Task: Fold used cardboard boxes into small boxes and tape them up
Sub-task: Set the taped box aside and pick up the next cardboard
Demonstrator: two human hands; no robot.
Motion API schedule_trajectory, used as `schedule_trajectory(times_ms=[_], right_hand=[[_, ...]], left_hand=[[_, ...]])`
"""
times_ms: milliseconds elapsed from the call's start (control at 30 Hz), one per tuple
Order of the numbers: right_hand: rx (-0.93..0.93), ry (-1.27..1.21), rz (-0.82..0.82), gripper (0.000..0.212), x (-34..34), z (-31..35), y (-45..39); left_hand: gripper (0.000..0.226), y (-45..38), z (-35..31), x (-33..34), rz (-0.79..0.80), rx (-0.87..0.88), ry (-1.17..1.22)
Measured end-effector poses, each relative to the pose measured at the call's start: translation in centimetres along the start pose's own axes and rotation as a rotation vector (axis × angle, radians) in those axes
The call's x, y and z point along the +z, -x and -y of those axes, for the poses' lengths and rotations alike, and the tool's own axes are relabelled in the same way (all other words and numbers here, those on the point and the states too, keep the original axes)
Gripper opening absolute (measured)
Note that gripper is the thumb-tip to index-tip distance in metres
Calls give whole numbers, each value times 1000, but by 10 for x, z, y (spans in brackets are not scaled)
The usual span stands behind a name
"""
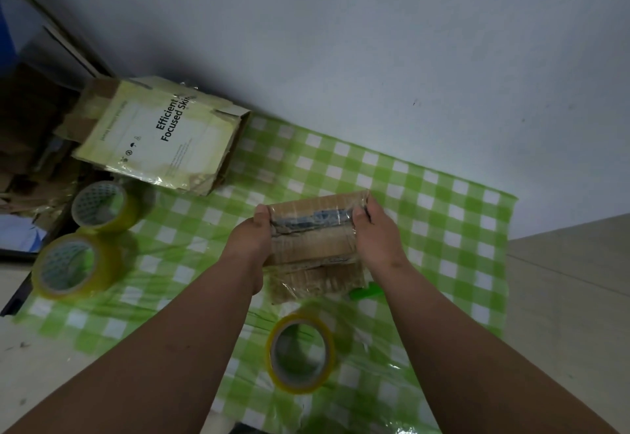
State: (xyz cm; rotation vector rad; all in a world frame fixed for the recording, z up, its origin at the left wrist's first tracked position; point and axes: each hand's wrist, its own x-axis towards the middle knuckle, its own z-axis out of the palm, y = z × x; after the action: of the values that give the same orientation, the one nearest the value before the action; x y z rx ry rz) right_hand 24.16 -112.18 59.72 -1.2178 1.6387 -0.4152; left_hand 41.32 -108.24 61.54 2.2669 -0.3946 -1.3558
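Note:
A small brown cardboard box (313, 229), wrapped in shiny clear tape, is held above the green checked cloth (426, 215). My left hand (252, 236) grips its left end, thumb on top. At the right end my right hand (373, 232) grips it, fingers curled over the edge. Under the box lies another flattened piece of taped cardboard (313, 285). A roll of yellowish tape (300, 352) stands on edge just in front of it, between my forearms.
Two more tape rolls (102, 207) (73, 265) sit at the cloth's left edge. A large pale-green printed carton (163, 137) lies at the back left by the white wall. Dark cardboard scraps (30, 147) pile up at far left. Something green (366, 292) peeks out beside my right wrist.

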Motion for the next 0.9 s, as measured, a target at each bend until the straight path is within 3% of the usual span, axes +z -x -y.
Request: schedule_trajectory(times_ms=[167, 300, 433, 533, 600, 700, 833, 900], right_hand=[[32, 26, -50, 48, -10, 5, -3], [-13, 79, -157, 26, -9, 8, -2], [-67, -44, -235, 20, -11, 7, 8], [-14, -242, -253, 24, -15, 9, 13], [30, -407, -227, 27, -19, 12, 14], [74, -676, -171, 38, -26, 15, 18], [72, -748, -177, 46, -34, 16, 21], [69, -712, -169, 51, -35, 11, 22]], left_hand=[[54, 2, -8, -7, 62, -60, 108], [58, 2, -19, -7, -19, 119, -95], [55, 4, -18, -8, 0, 241, -98], [48, 7, -20, -9, 62, 188, 24], [29, 12, -27, -12, 118, 149, 156], [23, 15, -31, -18, 184, 222, 199], [45, 18, -25, -24, 255, 319, 177], [48, 17, -20, -21, 191, 320, 202]])
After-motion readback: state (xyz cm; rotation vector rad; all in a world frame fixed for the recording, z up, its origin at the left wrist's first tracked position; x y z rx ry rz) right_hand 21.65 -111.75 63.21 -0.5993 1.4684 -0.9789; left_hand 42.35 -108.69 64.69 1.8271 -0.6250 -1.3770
